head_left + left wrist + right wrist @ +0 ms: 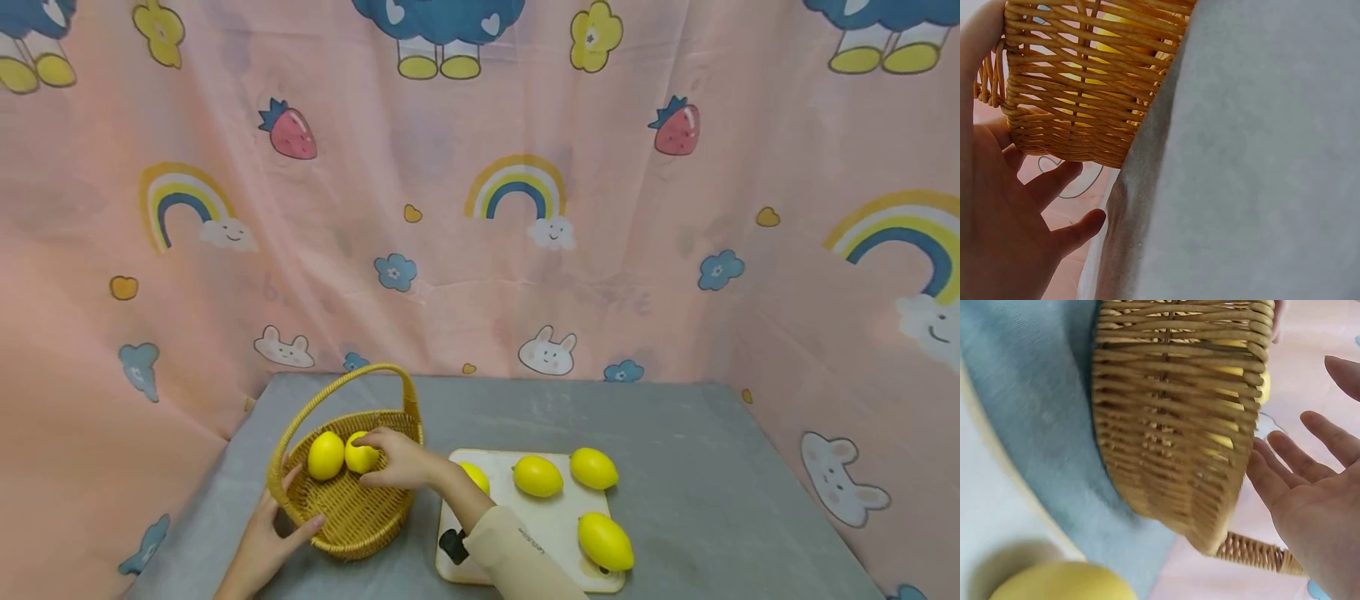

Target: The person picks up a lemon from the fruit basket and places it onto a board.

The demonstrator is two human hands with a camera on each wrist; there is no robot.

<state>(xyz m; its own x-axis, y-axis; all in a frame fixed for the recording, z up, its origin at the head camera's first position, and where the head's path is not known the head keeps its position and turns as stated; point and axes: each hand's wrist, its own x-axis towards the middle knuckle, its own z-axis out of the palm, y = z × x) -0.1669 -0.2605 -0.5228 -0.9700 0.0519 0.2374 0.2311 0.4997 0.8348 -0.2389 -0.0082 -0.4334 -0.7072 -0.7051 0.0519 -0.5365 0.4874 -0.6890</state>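
Note:
A wicker basket (pixel 352 512) with a tall handle stands at the table's left, holding two lemons (pixel 326 456). My left hand (pixel 266 533) holds the basket's near left side, the thumb over its rim. From the left wrist, its fingers (pixel 1079 234) spread around the outside of the weave. My right hand (pixel 401 461) reaches over the rim, fingertips at the right-hand lemon (pixel 362 459) in the basket. In the right wrist view its fingers (pixel 1329 437) are spread and loosely bent, with nothing gripped between them.
A white board (pixel 517 521) with a tan edge lies right of the basket, partly under my right forearm. Several lemons (pixel 538 476) rest on it, one (pixel 605 542) across its right edge. A small black object (pixel 453 546) lies at its left. A patterned pink curtain (pixel 450 317) hangs behind.

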